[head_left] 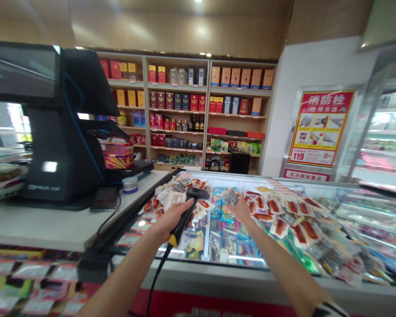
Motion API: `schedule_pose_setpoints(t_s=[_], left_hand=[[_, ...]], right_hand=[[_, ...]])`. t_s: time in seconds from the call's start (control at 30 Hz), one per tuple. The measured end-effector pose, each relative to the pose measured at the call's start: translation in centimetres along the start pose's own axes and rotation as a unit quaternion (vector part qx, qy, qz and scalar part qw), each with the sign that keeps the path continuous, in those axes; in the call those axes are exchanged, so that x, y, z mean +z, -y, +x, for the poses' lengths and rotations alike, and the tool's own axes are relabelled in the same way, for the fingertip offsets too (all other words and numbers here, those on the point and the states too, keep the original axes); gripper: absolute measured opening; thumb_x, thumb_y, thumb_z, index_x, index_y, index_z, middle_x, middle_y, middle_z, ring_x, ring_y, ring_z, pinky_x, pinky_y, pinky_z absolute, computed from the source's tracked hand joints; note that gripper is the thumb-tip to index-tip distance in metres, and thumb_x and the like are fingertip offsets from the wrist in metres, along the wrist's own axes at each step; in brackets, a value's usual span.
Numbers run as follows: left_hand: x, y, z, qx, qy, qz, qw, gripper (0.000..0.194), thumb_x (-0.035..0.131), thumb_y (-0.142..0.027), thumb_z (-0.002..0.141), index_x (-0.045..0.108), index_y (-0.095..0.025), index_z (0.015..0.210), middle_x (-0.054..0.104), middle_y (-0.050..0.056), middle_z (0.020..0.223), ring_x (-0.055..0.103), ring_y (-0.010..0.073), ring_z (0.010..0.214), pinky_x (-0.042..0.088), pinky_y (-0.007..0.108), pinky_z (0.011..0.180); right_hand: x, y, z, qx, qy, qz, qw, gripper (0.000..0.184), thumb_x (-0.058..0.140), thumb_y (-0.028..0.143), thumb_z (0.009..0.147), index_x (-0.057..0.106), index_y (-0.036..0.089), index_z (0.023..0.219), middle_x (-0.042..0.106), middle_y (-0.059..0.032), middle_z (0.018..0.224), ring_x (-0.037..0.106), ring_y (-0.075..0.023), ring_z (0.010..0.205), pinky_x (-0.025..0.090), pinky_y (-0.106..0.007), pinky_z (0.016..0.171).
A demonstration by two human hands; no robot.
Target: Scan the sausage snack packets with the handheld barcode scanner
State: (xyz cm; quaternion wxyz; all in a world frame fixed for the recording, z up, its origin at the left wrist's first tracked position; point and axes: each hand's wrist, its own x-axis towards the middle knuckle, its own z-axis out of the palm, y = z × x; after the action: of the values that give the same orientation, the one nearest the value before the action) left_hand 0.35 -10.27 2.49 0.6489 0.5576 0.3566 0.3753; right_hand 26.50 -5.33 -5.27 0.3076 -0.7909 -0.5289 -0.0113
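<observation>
My left hand (171,220) is wrapped round the handle of a black barcode scanner (184,220) with a yellow base and a trailing cable. Its head points right, above the glass top of a freezer (198,259). In my right hand (242,210) is a small grey plastic food packet (230,197), held near the scanner's head. To the right lies a spread of clear packets with reddish-brown sausages (292,207), mixed with grey packets. A smaller pile of similar packets (171,196) lies behind the scanner on the left.
A black checkout terminal (66,167) stands on the white counter (53,226) at left, with a round tin (130,185) near the edge. Shelves of boxes and bottles (178,101) line the back wall. A red fire-hydrant notice (320,128) hangs at right.
</observation>
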Motion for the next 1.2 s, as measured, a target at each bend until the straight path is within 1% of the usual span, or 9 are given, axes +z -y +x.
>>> schedule_pose_setpoints(t_s=[0.1,0.47,0.67,0.77,0.87,0.97,1.07,1.13,1.2], left_hand=[[0.4,-0.2,-0.1,0.0,0.002,0.006,1.0,0.035,0.053,-0.047,0.065,0.051,-0.012,0.068,0.055,0.002,0.056,0.048,0.008,0.042,0.034,0.019,0.04],[1.5,-0.7,0.0,-0.009,0.031,-0.031,0.999,0.031,0.053,-0.043,0.067,0.05,-0.012,0.071,0.053,0.001,0.054,0.047,0.0069,0.041,0.033,0.017,0.039],[1.2,-0.9,0.2,0.009,0.054,-0.056,0.997,0.031,0.051,-0.044,0.068,0.049,-0.013,0.07,0.053,0.002,0.056,0.047,0.0071,0.042,0.034,0.017,0.038],[0.2,-0.8,0.5,0.013,0.02,-0.055,0.998,0.032,0.051,-0.044,0.068,0.049,-0.013,0.074,0.053,0.002,0.056,0.047,0.007,0.041,0.034,0.017,0.038],[-1.4,-0.7,0.6,0.01,-0.033,-0.057,0.998,0.033,0.052,-0.044,0.068,0.05,-0.012,0.076,0.053,0.001,0.055,0.047,0.0067,0.041,0.034,0.016,0.037],[-3.0,-0.5,0.4,0.009,-0.073,-0.057,0.996,0.031,0.053,-0.042,0.068,0.051,-0.012,0.075,0.053,0.001,0.053,0.047,0.0062,0.04,0.034,0.015,0.036],[-4.1,-0.3,0.2,-0.002,-0.085,-0.056,0.995,0.028,0.053,-0.04,0.068,0.052,-0.012,0.072,0.054,0.001,0.052,0.047,0.0065,0.038,0.035,0.016,0.036],[-4.5,-0.1,0.2,-0.011,-0.088,-0.054,0.995,0.029,0.054,-0.041,0.067,0.051,-0.013,0.07,0.054,0.001,0.052,0.048,0.007,0.039,0.036,0.017,0.036],[-4.5,0.2,0.4,-0.02,-0.092,-0.053,0.994,0.03,0.054,-0.043,0.065,0.05,-0.013,0.069,0.054,0.0,0.052,0.048,0.0072,0.039,0.036,0.017,0.036]], right_hand=[[0.2,0.7,0.4,0.048,-0.063,0.025,0.997,0.055,0.047,0.045,0.064,0.034,0.018,0.11,0.057,-0.0085,0.098,0.054,-0.0215,0.087,0.039,-0.03,0.068],[0.6,2.5,0.4,0.07,-0.118,0.029,0.99,0.056,0.047,0.047,0.063,0.035,0.016,0.108,0.057,-0.0112,0.095,0.053,-0.0251,0.091,0.037,-0.036,0.073],[1.1,2.1,0.8,0.074,-0.107,0.018,0.991,0.056,0.048,0.044,0.063,0.034,0.017,0.109,0.057,-0.0096,0.095,0.053,-0.0242,0.089,0.038,-0.035,0.072],[2.0,2.5,1.2,0.074,-0.076,0.034,0.994,0.06,0.049,0.044,0.062,0.032,0.018,0.113,0.055,-0.0096,0.1,0.054,-0.023,0.089,0.04,-0.031,0.069],[3.3,4.1,1.6,0.068,-0.045,0.064,0.995,0.065,0.051,0.044,0.061,0.029,0.016,0.116,0.054,-0.0107,0.101,0.053,-0.0226,0.091,0.04,-0.03,0.07],[4.8,6.5,1.9,0.023,-0.035,0.094,0.995,0.067,0.052,0.042,0.062,0.029,0.013,0.118,0.052,-0.012,0.106,0.049,-0.022,0.097,0.039,-0.029,0.076],[6.2,8.4,2.0,-0.073,-0.008,0.094,0.993,0.053,0.047,0.036,0.068,0.037,0.011,0.114,0.052,-0.0111,0.108,0.045,-0.0194,0.102,0.035,-0.027,0.083],[6.8,8.7,2.2,-0.13,0.02,0.073,0.989,0.041,0.042,0.031,0.073,0.043,0.014,0.11,0.052,-0.0085,0.108,0.045,-0.0177,0.102,0.033,-0.027,0.085],[6.7,7.8,2.4,-0.161,0.032,0.049,0.985,0.037,0.038,0.03,0.076,0.045,0.017,0.11,0.05,-0.0066,0.111,0.043,-0.0168,0.104,0.031,-0.027,0.086]])
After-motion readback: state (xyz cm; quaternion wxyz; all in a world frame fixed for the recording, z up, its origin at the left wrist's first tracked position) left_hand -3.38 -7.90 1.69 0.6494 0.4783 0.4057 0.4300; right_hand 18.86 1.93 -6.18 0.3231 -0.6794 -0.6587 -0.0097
